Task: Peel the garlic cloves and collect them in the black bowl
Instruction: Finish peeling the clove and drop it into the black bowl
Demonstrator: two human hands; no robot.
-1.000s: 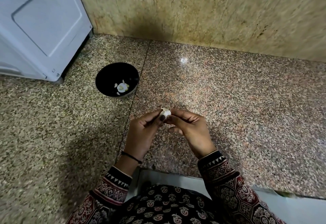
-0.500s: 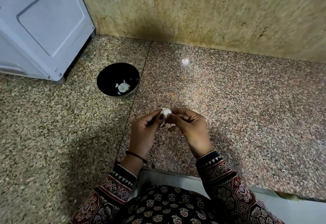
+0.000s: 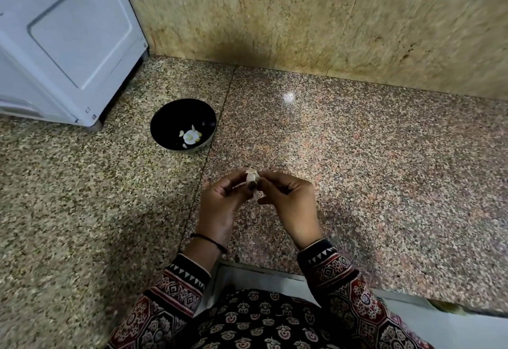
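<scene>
Over the granite counter, my left hand point(image 3: 222, 205) and my right hand point(image 3: 291, 205) meet at the fingertips and together pinch a small white garlic clove point(image 3: 252, 177). A strip of papery skin hangs below the clove between the thumbs. The black bowl point(image 3: 176, 117) stands on the counter up and to the left of my hands, apart from them. Inside it lie several pale garlic pieces point(image 3: 190, 137) near its front wall.
A white appliance point(image 3: 68, 40) stands at the back left, close to the bowl. A tan stone wall point(image 3: 302, 18) closes the back of the counter. The counter's front edge point(image 3: 275, 271) runs just below my wrists.
My hands stay together on the clove, and my left thumb has shifted slightly on it. The view has tilted a little; the bowl has not moved.
</scene>
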